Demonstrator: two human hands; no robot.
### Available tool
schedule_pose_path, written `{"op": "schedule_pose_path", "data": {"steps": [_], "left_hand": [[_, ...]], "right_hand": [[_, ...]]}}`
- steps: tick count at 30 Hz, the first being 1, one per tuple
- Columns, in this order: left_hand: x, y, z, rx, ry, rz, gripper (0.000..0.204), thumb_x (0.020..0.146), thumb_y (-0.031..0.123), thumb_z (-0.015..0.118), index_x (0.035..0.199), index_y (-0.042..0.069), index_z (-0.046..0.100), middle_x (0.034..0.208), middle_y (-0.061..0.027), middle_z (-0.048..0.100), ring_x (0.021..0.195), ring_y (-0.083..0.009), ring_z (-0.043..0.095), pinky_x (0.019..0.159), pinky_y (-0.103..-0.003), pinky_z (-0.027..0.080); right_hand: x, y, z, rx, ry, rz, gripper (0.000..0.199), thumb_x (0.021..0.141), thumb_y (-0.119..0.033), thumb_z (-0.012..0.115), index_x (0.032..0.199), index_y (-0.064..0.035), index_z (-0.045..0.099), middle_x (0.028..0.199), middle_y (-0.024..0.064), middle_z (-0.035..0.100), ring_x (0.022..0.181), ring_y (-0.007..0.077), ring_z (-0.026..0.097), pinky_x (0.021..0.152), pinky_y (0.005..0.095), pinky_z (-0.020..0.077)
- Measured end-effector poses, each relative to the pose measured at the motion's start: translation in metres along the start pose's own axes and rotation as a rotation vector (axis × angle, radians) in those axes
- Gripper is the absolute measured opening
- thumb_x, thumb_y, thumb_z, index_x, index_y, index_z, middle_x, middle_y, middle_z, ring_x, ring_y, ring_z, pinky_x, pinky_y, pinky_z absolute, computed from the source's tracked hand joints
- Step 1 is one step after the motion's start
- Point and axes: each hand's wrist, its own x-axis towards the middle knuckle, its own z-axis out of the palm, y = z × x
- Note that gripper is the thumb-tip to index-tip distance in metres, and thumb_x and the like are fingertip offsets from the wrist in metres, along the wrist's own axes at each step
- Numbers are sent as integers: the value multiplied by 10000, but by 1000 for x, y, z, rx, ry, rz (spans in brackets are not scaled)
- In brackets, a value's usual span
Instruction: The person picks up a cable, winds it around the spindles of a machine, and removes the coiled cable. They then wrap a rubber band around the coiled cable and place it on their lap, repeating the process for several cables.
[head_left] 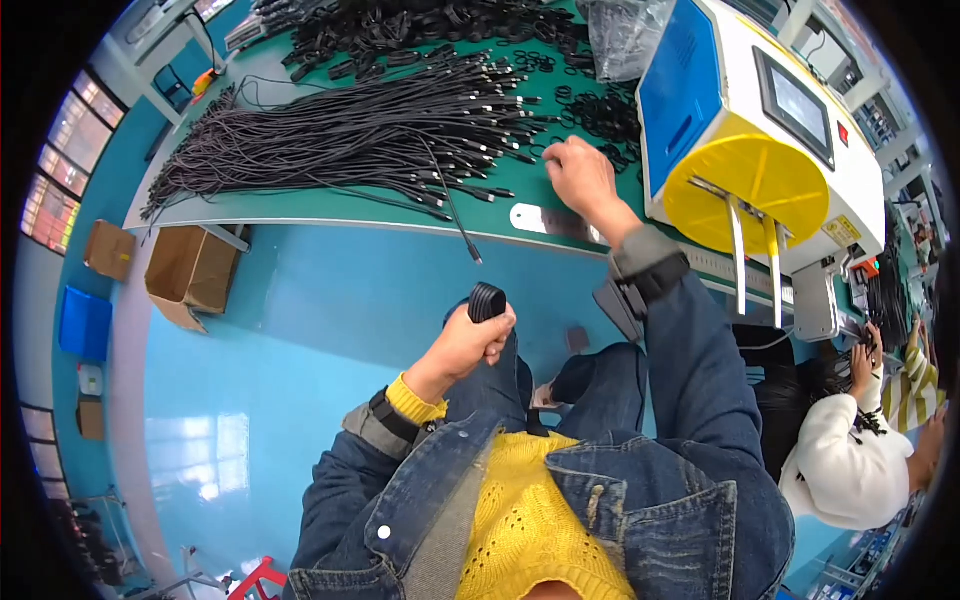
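In front of my lap, my left hand (465, 343) is closed round a coiled black cable (487, 302), whose loops stick out above the fist. Farther off, my right hand (582, 178) reaches over the green table, its fingers bent together at the tips beside a heap of small black rings (605, 118). Whatever those fingertips hold, if anything, is too small to make out. Left of that hand lies a wide pile of black cables (340, 135), their metal plugs mostly pointing right. One cable end (470, 245) hangs over the table's front edge.
A white machine (860, 190) with a yellow round front and two prongs stands right of my right hand. A metal ruler plate (550, 220) lies at the table edge (380, 222). An open cardboard box (190, 270) is on the floor. A co-worker in white (850, 450) sits at right.
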Motion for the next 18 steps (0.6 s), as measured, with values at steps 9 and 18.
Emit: {"op": "schedule_pose_path", "data": {"steps": [9, 18], "left_hand": [[-13, 3, -15, -39, 55, 111, 109, 858, 154, 543, 834, 60, 493, 657, 16, 418, 494, -54, 386, 431, -206, 351], [12, -5, 34, -39, 36, 176, 122, 866, 163, 542, 876, 44, 514, 653, 13, 435, 494, -59, 396, 436, -215, 372]], "right_hand": [[19, 6, 30, 116, 37, 46, 71, 764, -123, 571, 782, -67, 610, 693, 58, 533, 655, 219, 552, 556, 333, 434], [-158, -47, -55, 1579, -553, 784, 137, 825, -192, 601, 826, -55, 593, 663, -69, 484, 516, 11, 353, 442, 169, 281]]}}
